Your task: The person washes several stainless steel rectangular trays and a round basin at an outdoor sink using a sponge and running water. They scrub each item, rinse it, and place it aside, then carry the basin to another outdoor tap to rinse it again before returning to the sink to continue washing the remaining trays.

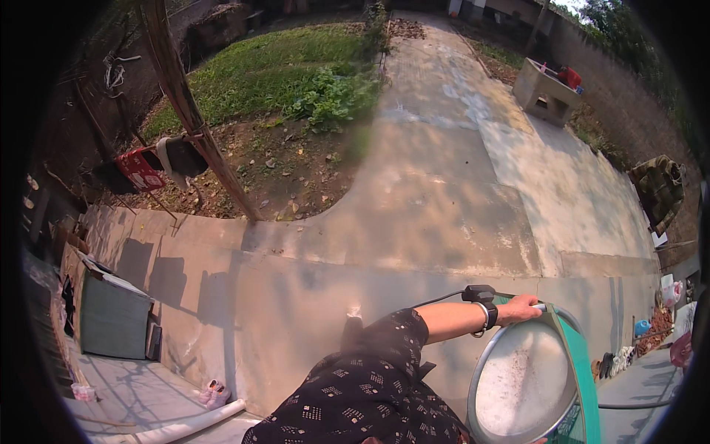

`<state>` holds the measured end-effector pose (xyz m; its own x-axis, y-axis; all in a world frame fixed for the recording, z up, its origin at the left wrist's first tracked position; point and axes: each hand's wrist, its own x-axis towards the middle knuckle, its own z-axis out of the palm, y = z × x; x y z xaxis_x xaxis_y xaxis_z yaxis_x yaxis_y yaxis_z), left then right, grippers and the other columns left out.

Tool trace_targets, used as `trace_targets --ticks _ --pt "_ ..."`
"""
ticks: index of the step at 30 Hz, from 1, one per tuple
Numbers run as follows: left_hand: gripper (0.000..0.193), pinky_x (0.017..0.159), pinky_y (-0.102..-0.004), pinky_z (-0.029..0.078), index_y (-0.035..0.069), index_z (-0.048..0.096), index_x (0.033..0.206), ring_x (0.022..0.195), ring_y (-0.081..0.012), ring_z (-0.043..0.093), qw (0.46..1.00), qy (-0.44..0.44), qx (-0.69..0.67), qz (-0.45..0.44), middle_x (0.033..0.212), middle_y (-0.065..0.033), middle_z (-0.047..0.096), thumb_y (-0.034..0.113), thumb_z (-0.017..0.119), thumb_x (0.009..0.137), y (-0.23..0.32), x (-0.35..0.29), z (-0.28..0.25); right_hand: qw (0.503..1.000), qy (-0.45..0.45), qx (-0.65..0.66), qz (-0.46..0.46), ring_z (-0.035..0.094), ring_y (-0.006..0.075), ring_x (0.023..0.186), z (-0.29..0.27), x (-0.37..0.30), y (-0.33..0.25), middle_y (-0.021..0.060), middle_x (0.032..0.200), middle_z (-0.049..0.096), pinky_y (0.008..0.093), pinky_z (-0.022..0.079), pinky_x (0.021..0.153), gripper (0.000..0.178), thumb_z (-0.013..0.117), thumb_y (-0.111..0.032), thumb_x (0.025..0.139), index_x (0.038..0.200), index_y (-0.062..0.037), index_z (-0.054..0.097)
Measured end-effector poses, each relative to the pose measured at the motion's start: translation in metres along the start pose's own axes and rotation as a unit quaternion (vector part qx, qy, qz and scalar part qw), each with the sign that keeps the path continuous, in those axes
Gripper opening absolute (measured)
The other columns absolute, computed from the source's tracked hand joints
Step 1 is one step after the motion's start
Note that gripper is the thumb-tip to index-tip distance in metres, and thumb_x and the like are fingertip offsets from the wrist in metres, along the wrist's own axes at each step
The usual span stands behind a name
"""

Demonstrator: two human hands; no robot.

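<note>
My left hand is closed over the far rim of a wide, round metal basin. The basin has a silver rim and a pale, whitish inside with grey smudges. A green panel with a light edge stands against the basin's right side, and green mesh shows below it. On my left wrist are a dark watch and a small black device with a cable. Only a sliver of skin, perhaps my right hand, shows at the lower edge by the basin; its fingers are hidden.
Concrete paving stretches ahead beside a planted bed. A leaning wooden post carries a line with hanging cloths. At lower left stands a grey-green cabinet. Shoes line the right; a concrete basin stand is farther off.
</note>
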<state>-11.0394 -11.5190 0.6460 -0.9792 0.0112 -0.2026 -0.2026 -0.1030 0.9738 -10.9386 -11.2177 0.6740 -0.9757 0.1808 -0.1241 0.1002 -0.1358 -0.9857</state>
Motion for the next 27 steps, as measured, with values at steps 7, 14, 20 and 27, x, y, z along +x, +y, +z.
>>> trace_targets --ticks 7,14,20,27 --pt "0.026 0.067 -0.0360 0.042 0.002 0.051 0.089 0.075 -0.0168 0.049 0.993 -0.097 0.036 -0.061 0.079 -0.0071 0.053 0.027 0.060 0.088 0.012 0.079 -0.143 0.999 0.003 -0.047 -0.014 0.056 0.0289 0.104 0.243 0.046 0.013 0.0169 0.120 0.053 0.0421 0.048 0.088 0.050 0.042 -0.042 0.101 0.124 0.0026 0.048" --pt "0.025 0.063 -0.0398 0.041 0.006 0.049 0.082 0.073 -0.0206 0.051 0.995 -0.066 0.018 -0.072 0.075 -0.0106 0.053 0.027 0.063 0.081 -0.008 0.187 -0.302 0.998 -0.002 -0.068 -0.018 0.057 0.0270 0.099 0.428 0.128 0.047 0.0154 0.115 0.055 0.0403 0.048 0.085 0.048 0.043 -0.041 0.101 0.120 0.0022 0.050" --pt "0.027 0.073 -0.0363 0.045 0.004 0.055 0.094 0.083 -0.0163 0.054 0.997 -0.049 -0.039 -0.052 0.086 -0.0071 0.057 0.030 0.059 0.091 0.002 0.266 -0.462 0.994 -0.059 -0.092 -0.017 0.057 0.0253 0.095 0.579 0.220 0.068 0.0142 0.110 0.057 0.0388 0.048 0.082 0.045 0.044 -0.040 0.101 0.116 0.0019 0.052" --pt "0.032 0.080 -0.0387 0.046 0.002 0.053 0.106 0.096 -0.0200 0.054 0.998 -0.008 -0.035 -0.048 0.104 -0.0116 0.058 0.032 0.054 0.094 0.014 0.377 -0.645 0.983 -0.129 -0.122 -0.036 0.058 0.0234 0.090 0.792 0.320 0.080 0.0127 0.105 0.058 0.0371 0.049 0.078 0.043 0.044 -0.039 0.101 0.111 0.0015 0.054"
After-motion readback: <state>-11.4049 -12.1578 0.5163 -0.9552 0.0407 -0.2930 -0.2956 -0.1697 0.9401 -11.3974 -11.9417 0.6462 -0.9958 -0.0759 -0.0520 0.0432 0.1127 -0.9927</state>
